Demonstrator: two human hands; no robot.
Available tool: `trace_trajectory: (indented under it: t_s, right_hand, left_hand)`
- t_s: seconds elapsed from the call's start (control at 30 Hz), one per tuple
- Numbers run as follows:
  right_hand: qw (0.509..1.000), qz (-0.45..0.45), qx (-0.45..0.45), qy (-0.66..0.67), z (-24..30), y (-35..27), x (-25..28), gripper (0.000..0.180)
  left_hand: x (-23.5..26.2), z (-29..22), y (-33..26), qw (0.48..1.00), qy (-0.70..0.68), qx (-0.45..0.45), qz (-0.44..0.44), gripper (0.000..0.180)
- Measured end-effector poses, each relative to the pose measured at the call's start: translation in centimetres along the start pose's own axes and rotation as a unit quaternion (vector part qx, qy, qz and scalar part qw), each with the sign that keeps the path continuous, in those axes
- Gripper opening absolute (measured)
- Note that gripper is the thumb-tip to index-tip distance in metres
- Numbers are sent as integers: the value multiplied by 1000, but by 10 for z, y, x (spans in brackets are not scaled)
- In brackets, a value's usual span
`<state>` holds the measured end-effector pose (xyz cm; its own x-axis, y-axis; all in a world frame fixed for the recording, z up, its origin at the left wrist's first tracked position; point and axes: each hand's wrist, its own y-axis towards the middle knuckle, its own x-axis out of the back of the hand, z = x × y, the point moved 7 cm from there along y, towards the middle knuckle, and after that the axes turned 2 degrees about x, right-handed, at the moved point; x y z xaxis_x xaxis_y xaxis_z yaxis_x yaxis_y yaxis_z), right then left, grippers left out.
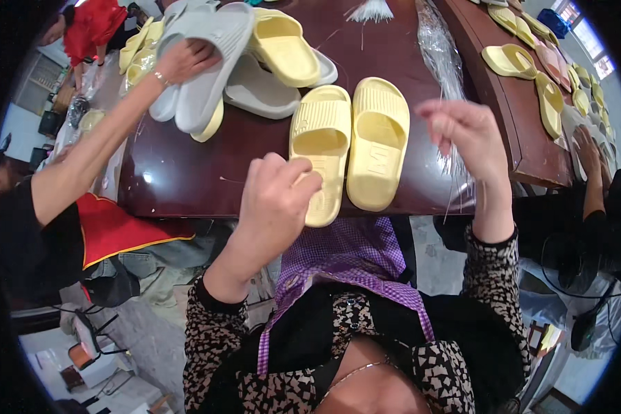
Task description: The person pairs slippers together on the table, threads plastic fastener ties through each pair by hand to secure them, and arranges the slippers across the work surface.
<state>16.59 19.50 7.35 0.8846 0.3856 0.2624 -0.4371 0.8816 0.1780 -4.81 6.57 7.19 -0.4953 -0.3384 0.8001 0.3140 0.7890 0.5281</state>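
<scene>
Although yellow, open-toed, foam-like slippers seemed light, soft, strap-graspable, left hand (over them) and right hand (beside) half-curled, holds unclear.

And here's the glossy dark red-brown table, stretching out beyond both hands! Between left hand and right hand, a pair of yellow slippers, side by side, one heel poking over the near edge. Past the left hand, a jumble of grey and yellow slippers; past the right, a clear-wrapped bundle of pale strands!
</scene>
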Motion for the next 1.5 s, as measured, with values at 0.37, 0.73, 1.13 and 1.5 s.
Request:
trace_trajectory:
  t_s: [0.37,0.73,1.13,1.5]
  right_hand:
    - [901,117,1,-419,-50,-30,-56,20]
    - [917,19,74,-391,-55,-11,-45,14]
    - [923,-23,-111,-368,-122,80,21,32]
    - [930,-91,78,-347,-124,116,13,20]
  left_hand:
    - [-45,-28,-10,986,-111,-91,87,18]
    - [-75,10,7,985,-160,-40,45,6]
    - [-94,4,16,996,-85,18,20,5]
    - [-81,2,1,982,-191,5,18,7]
